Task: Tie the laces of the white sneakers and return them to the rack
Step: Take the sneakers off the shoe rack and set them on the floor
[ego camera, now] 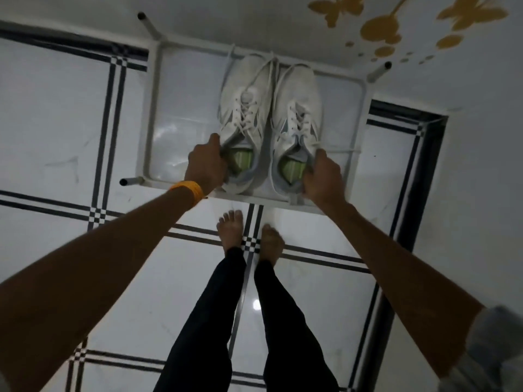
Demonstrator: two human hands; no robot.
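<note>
The pair of white mesh sneakers with pale green insoles sits side by side on the top shelf of the white metal-framed rack (147, 114), toes pointing away from the person. The left sneaker (244, 108) and the right sneaker (297, 117) touch along their inner sides. The left hand (205, 165) grips the outer collar of the left sneaker, fingers hooked inside the opening and thumb on the outside; the right hand (321, 176) clasps the right sneaker's collar the same way. Loose white laces (336, 150) trail beyond the right fingers across the rack's side rail, and others run past the toes toward the wall, so the laces appear untied. Risk noted: a trailing lace could snag on the rail when the shoes move, or be stepped on by the bare feet (249, 236) directly below the hands; the heels overhang the near rail slightly, so a slack hold could tip a shoe to the tiled floor (56, 108). Both arms extend straight forward and downward, wrists level, an orange wristband (188, 190) on the left.
</note>
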